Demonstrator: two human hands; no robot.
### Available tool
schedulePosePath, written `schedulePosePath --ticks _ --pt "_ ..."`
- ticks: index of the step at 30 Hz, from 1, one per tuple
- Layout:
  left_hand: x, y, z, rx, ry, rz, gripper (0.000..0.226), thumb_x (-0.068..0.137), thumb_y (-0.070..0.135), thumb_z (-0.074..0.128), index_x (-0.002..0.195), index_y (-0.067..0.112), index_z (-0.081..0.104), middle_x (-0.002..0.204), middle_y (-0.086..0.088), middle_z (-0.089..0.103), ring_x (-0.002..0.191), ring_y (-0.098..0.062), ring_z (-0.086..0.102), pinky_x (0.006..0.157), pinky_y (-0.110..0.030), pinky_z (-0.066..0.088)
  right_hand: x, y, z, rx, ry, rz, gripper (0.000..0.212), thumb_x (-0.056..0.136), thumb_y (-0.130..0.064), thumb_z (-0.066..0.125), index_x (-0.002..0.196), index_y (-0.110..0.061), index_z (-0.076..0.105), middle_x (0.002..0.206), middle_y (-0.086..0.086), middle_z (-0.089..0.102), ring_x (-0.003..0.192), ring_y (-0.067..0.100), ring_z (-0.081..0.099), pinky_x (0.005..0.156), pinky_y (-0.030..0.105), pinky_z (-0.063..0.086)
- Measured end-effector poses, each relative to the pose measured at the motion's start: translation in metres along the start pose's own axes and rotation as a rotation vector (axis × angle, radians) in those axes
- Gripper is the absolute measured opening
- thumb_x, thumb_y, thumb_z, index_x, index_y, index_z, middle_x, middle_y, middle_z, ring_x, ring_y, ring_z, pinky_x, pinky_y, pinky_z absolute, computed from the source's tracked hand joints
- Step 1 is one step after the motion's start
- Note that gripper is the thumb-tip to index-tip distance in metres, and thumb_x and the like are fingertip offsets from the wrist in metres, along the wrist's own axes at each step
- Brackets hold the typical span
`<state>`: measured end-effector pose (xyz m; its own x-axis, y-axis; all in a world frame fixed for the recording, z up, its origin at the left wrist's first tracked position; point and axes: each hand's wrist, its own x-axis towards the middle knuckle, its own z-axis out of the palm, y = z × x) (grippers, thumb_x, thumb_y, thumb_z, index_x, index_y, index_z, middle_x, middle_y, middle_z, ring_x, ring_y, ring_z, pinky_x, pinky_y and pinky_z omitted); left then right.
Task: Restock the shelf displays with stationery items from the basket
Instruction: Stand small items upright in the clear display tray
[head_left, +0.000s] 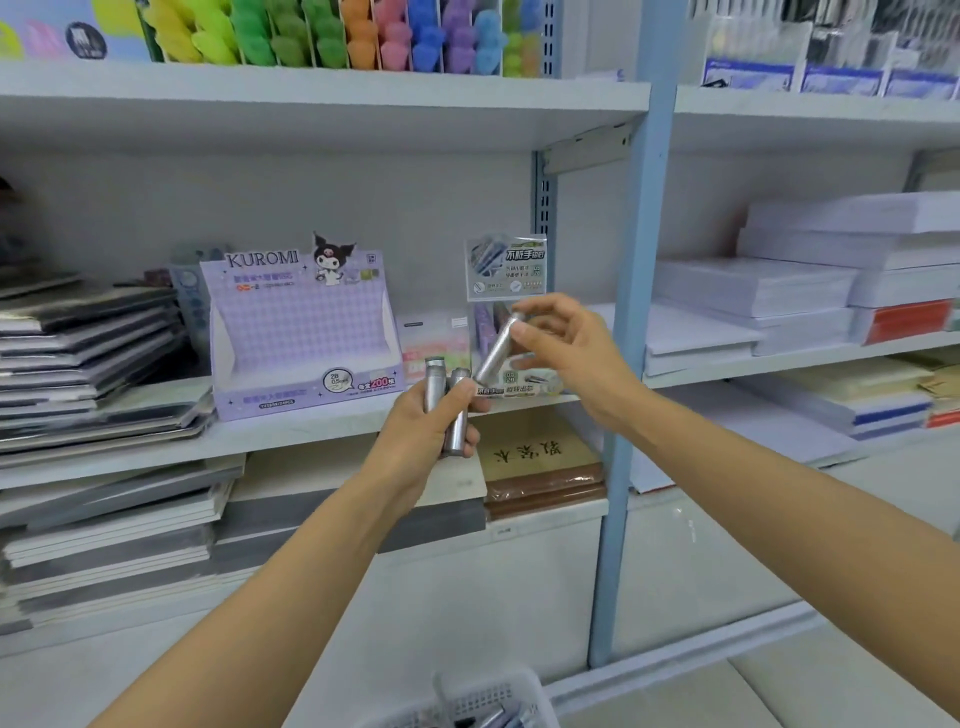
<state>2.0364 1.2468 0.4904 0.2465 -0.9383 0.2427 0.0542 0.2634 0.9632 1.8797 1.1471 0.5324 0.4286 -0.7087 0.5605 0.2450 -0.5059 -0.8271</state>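
My left hand (426, 426) grips two silver lead-refill tubes (457, 415) upright in front of the middle shelf. Just to the right, my right hand (566, 343) pinches a third silver tube (496, 348) by its upper end, tilted, right in front of a small display box (511, 384) with a green-and-grey header card. A purple Kuromi display box (306, 338) stands to the left with no items visible inside. The white basket (488, 699) sits at the bottom edge, with more silver tubes showing in it.
Stacks of dark sketchbooks (88, 358) fill the shelf's left side. A pink-and-white packet box (434, 343) sits between the two displays. Paper reams (810, 291) lie on the right-hand shelves beyond a blue upright post (639, 332). Coloured items line the top shelf (332, 98).
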Motion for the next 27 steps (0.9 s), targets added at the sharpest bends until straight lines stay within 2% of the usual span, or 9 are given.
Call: schedulePosePath --ticks 4,8,9,11,14,17,21,25,27 --pt "0.02 0.004 -0.006 -0.042 0.048 -0.005 0.022 0.094 0.03 0.059 0.105 0.011 0.058 0.071 -0.001 0.07 0.057 -0.015 0.063 0.058 -0.024 0.055 0.036 0.002 -0.02 -0.22 0.184 -0.068 0.015 0.088 -0.009 0.068 0.1 -0.013 0.059 0.091 0.004 0.066 0.082 0.018 0.067 0.071 0.029 0.058" --pt "0.036 0.007 -0.01 -0.093 0.037 -0.031 0.03 0.092 0.035 0.06 0.108 0.009 0.061 0.072 -0.006 0.069 0.066 -0.021 0.068 0.063 -0.03 0.058 0.061 0.018 -0.029 -0.476 0.236 -0.124 0.016 0.086 -0.013 0.071 0.095 -0.019 0.06 0.08 -0.009 0.064 0.074 0.004 0.06 0.067 0.006 0.045" --pt "0.039 0.008 -0.01 -0.11 0.036 -0.039 0.032 0.092 0.034 0.061 0.11 0.008 0.061 0.073 -0.008 0.069 0.067 -0.022 0.069 0.063 -0.032 0.059 0.066 0.023 -0.029 -0.522 0.236 -0.129 0.016 0.085 -0.014 0.071 0.095 -0.019 0.06 0.08 -0.011 0.064 0.074 0.0 0.06 0.066 0.004 0.043" --pt "0.045 0.008 -0.011 -0.123 0.029 -0.057 0.036 0.092 0.034 0.061 0.115 0.006 0.059 0.076 -0.01 0.069 0.07 -0.023 0.069 0.062 -0.033 0.059 0.073 0.032 -0.029 -0.599 0.22 -0.122 0.017 0.085 -0.017 0.072 0.098 -0.017 0.062 0.082 -0.01 0.065 0.078 0.0 0.061 0.07 0.01 0.045" --pt "0.051 0.006 -0.012 -0.11 0.028 -0.077 0.041 0.091 0.034 0.061 0.123 0.009 0.055 0.074 -0.009 0.069 0.066 -0.02 0.067 0.059 -0.033 0.058 0.079 0.041 -0.027 -0.715 0.163 -0.112 0.019 0.086 -0.019 0.071 0.102 -0.013 0.063 0.09 -0.001 0.069 0.086 0.012 0.063 0.078 0.027 0.05" --pt "0.054 0.004 -0.013 -0.103 0.031 -0.076 0.038 0.091 0.034 0.061 0.12 0.01 0.056 0.068 -0.005 0.068 0.06 -0.016 0.064 0.056 -0.03 0.057 0.08 0.045 -0.025 -0.767 0.1 -0.133 0.018 0.086 -0.019 0.071 0.101 -0.013 0.062 0.092 -0.001 0.067 0.09 0.014 0.062 0.081 0.033 0.051" --pt "0.057 0.001 -0.013 -0.091 0.039 -0.079 0.023 0.095 0.031 0.057 0.105 0.011 0.058 0.064 -0.002 0.067 0.054 -0.013 0.06 0.052 -0.026 0.054 0.083 0.045 -0.027 -0.823 0.016 -0.134 0.017 0.085 -0.02 0.072 0.097 -0.015 0.062 0.095 0.0 0.067 0.09 0.016 0.061 0.079 0.033 0.051" --pt "0.057 0.0 -0.014 -0.135 0.0 -0.099 0.024 0.096 0.027 0.056 0.11 0.009 0.057 0.066 -0.001 0.066 0.056 -0.012 0.059 0.055 -0.024 0.054 0.084 0.045 -0.029 -0.817 -0.004 -0.117 0.021 0.085 -0.02 0.073 0.101 -0.02 0.059 0.093 0.001 0.066 0.087 0.015 0.06 0.069 0.02 0.045" --pt "0.057 0.0 -0.014 -0.151 -0.019 -0.114 0.02 0.097 0.023 0.055 0.11 0.008 0.056 0.067 0.0 0.067 0.058 -0.011 0.06 0.057 -0.023 0.054 0.083 0.048 -0.026 -0.808 0.016 -0.124 0.026 0.085 -0.02 0.072 0.107 -0.021 0.058 0.092 0.001 0.065 0.086 0.015 0.058 0.071 0.023 0.045"
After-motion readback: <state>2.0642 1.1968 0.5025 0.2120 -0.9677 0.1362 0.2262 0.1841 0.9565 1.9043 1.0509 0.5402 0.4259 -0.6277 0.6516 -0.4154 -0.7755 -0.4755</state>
